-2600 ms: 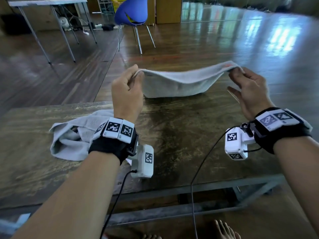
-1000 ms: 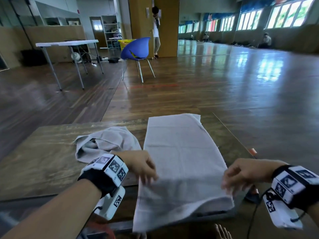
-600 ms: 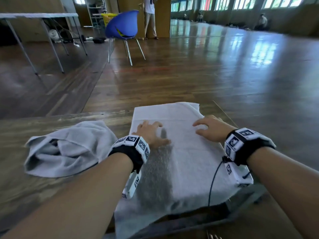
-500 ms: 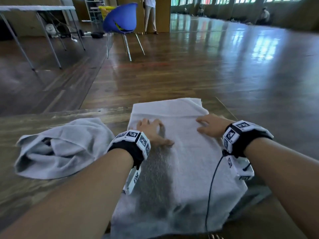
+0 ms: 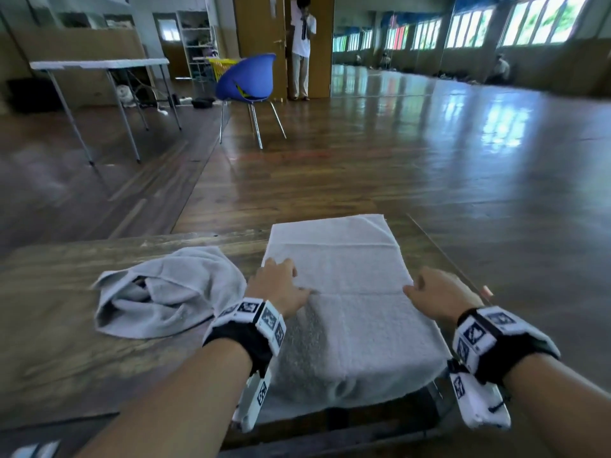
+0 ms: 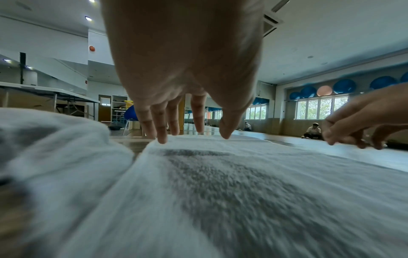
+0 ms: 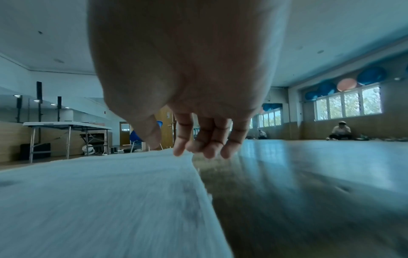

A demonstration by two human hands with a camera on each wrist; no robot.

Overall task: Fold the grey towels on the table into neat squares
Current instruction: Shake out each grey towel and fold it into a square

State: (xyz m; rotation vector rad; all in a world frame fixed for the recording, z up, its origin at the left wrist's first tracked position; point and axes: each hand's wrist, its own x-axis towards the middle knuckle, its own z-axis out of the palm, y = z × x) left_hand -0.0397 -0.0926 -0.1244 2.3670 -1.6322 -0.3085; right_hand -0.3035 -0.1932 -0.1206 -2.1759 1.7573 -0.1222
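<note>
A long grey towel (image 5: 357,325) lies flat on the wooden table (image 5: 66,358), its near end hanging over the front edge. My left hand (image 5: 287,279) rests on its left edge with straight fingers, the fingertips (image 6: 162,139) touching the cloth (image 6: 243,192). At the right edge my right hand (image 5: 426,289) sits with loosely bent fingers. In the right wrist view its thumb lies on the towel (image 7: 99,200) and its fingertips (image 7: 178,151) touch the rim. A second grey towel (image 5: 165,292) lies crumpled to the left.
A blue chair (image 5: 246,81) and a white folding table (image 5: 99,64) stand on the floor beyond my table. A person (image 5: 302,47) stands by the far door. Bare tabletop (image 7: 287,192) runs to the right of the towel.
The towel was held up, then laid flat. In the last half second both hands slid from its middle out to its side edges and a little towards me.
</note>
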